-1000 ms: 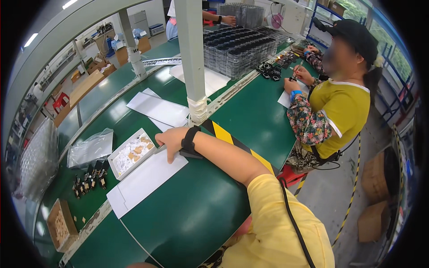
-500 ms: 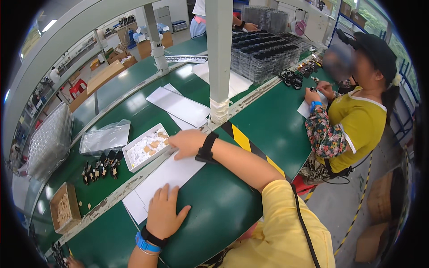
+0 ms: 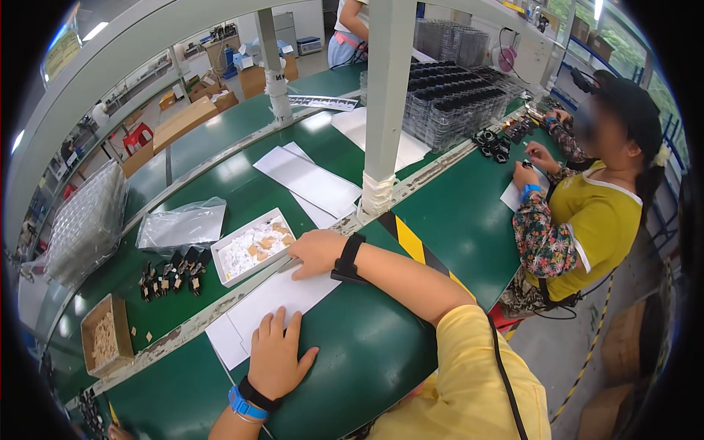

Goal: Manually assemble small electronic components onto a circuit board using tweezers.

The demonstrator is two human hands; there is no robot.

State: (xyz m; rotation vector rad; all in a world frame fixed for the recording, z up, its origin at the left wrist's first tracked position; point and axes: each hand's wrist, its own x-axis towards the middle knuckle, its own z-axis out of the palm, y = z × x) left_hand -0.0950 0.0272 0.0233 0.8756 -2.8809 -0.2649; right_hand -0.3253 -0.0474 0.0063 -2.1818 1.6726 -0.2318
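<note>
My left hand [image 3: 281,359] lies flat, fingers apart, over the near edge of white paper sheets [image 3: 253,312] on the green table. My right hand [image 3: 320,253] is at the right end of a shallow white box [image 3: 224,270], its fingertips by the rim and its thumb held apart over the paper. I see nothing in its grasp, though some fingertips are hidden. White paper scraps [image 3: 246,242] and small tan pieces [image 3: 265,243] fill the box.
Left stand a brown box [image 3: 89,359] of tan pieces, small black parts [image 3: 172,275], a plastic-wrapped packet [image 3: 183,224] and clear trays [image 3: 88,220]. A white post [image 3: 386,110] rises ahead. A co-worker [image 3: 598,227] handles small parts at right, near stacked trays [image 3: 462,110].
The view has shifted, so the scene sits further right. My hands keep nearly the same places by the box and paper. At the back, a person's hand has left the stacked trays.
</note>
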